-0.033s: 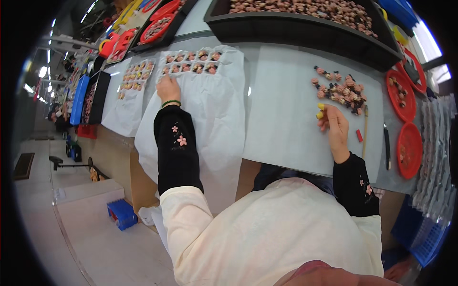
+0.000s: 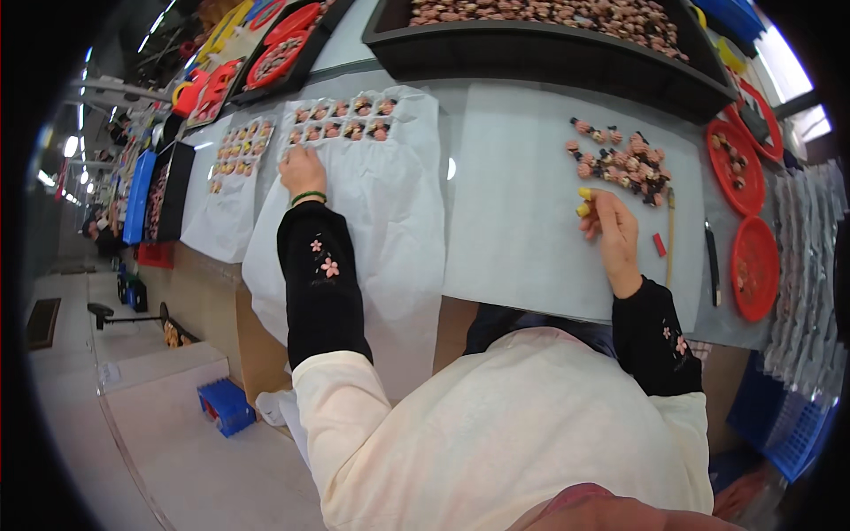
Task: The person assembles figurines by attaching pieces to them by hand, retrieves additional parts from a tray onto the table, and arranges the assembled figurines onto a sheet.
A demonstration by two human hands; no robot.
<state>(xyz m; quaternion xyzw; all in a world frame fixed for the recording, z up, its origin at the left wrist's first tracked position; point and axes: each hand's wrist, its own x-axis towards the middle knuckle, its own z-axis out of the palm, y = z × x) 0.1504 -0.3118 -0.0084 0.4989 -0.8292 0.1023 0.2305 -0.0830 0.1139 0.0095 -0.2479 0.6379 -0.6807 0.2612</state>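
My left hand (image 2: 304, 172) is closed, its fingertips at the near left corner of a white tray (image 2: 335, 142) with two rows of small pink-and-dark figures. Whatever is between the fingertips is hidden. Under the tray spreads a white sheet (image 2: 372, 208). My right hand (image 2: 613, 228) hovers over the pale work mat (image 2: 513, 203), fingers bent and a little apart. Yellow covers sit on two of its fingertips, and nothing shows between them. Just beyond it lies a loose pile of small pink-and-dark figures (image 2: 633, 164).
Beside my right hand lie a small red block (image 2: 659, 245), a thin wooden stick (image 2: 670, 234) and a black-handled tool (image 2: 712, 263). Red dishes (image 2: 755, 270) stand farther right. A black bin (image 2: 549, 57) of figures is at the back. Another filled sheet (image 2: 237, 159) lies left.
The whole view has shifted slightly, moving things a little to the left in the picture. Both hands keep about the same place relative to the trays and pile.
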